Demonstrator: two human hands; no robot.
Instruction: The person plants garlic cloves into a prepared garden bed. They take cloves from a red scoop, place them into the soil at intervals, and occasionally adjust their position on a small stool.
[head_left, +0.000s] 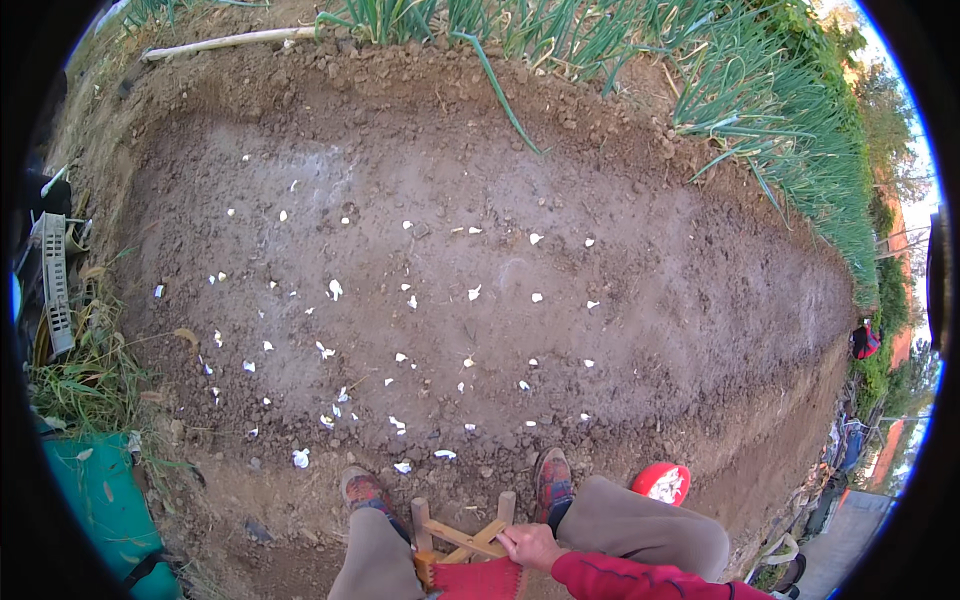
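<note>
My right hand (531, 545), at the end of a red sleeve, grips the wooden frame of a small folding stool (465, 541) with a red woven seat. The stool is between my knees, its crossed wooden legs pointing away from me. My left hand is out of view. Before me lies a bed of bare soil (637, 300). Many white pieces that look like garlic cloves (474, 293) are spaced over it in loose rows, mostly left and centre. By my right leg, a red bowl (643, 478) holds more white pieces (667, 486).
Tall green onion plants (787, 112) line the far and right edges behind a raised soil ridge (360, 75). A pale stick (225, 43) lies on that ridge. At left are a plastic crate (56, 285), grass (86, 382) and a green sheet or bag (101, 510). My patterned shoes (553, 480) border the bed.
</note>
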